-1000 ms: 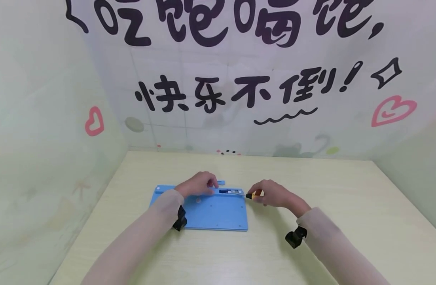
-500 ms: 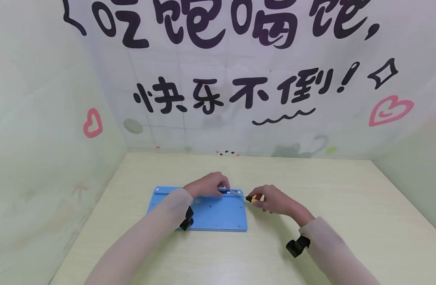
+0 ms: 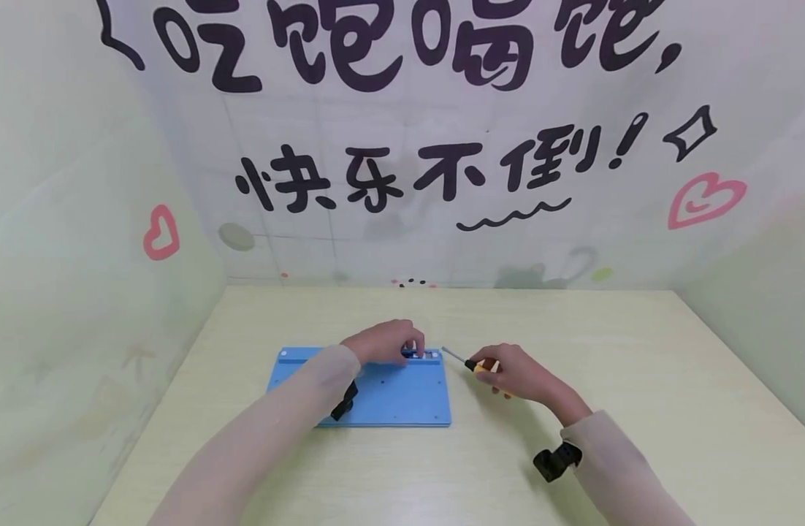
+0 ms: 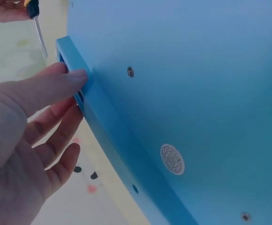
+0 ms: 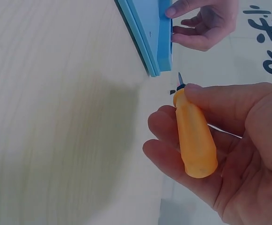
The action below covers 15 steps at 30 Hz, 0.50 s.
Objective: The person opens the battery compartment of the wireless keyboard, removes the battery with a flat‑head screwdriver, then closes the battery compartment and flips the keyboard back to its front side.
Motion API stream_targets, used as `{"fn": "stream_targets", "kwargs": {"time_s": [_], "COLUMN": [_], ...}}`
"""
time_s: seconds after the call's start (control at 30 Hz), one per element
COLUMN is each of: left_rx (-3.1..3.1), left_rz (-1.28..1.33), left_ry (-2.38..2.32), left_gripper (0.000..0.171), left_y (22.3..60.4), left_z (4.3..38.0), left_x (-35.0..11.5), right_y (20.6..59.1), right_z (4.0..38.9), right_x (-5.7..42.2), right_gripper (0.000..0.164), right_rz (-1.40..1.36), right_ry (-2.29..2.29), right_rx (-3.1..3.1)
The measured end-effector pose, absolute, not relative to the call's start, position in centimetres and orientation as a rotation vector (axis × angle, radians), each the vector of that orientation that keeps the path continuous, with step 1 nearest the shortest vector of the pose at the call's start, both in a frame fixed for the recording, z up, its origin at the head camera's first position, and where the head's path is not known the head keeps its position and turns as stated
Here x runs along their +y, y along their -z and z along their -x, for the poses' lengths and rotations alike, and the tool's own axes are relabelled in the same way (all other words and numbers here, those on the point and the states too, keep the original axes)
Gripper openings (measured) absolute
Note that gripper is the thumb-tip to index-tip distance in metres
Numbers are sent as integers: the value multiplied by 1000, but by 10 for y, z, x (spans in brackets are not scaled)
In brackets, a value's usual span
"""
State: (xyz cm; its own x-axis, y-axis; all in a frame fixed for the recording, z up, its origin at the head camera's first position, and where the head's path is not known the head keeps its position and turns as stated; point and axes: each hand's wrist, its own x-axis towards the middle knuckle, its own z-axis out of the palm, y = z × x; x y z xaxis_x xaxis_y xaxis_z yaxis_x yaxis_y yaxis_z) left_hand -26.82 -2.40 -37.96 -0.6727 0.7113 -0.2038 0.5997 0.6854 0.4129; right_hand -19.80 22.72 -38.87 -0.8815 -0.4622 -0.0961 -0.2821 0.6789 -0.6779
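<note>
A blue keyboard (image 3: 396, 400) lies underside up, with screws and a raised ridge along its far edge. In that ridge is an uncovered battery compartment (image 3: 431, 356). My left hand (image 3: 384, 342) is at the compartment: its thumb rests on the ridge and the index fingertip reaches the opening, pinching the ridge between them, while the other fingers curl behind the edge. What lies under the fingertips is hidden. Right of the keyboard, my right hand (image 3: 517, 372) holds a screwdriver (image 5: 195, 138) by its orange handle. The tip points left, just apart from the keyboard's far right corner.
The pale wooden table (image 3: 540, 329) extends around the keyboard. Behind it stands a printed wall (image 3: 376, 248) with large dark lettering, and side walls flank the table. Black cameras sit on both wrists.
My left hand has shifted right along the ridge to the compartment, covering part of it and the small blue piece behind. The screwdriver tip has drawn back from the compartment toward the right.
</note>
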Motion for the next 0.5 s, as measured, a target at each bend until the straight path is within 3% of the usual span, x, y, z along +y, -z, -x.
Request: {"fn": "stream_targets", "kwargs": {"time_s": [0.5], "left_rx": [2541], "left_rz": [-1108], "left_ry": [-65], "left_gripper": [22], "left_y": [371], "left_z": [273], "left_x": [-6], "right_y": [401], "right_z": [189], "right_x": [236], "right_gripper": [27], "right_rz": [281], "right_ry": [1021], "right_rx": [2786]}}
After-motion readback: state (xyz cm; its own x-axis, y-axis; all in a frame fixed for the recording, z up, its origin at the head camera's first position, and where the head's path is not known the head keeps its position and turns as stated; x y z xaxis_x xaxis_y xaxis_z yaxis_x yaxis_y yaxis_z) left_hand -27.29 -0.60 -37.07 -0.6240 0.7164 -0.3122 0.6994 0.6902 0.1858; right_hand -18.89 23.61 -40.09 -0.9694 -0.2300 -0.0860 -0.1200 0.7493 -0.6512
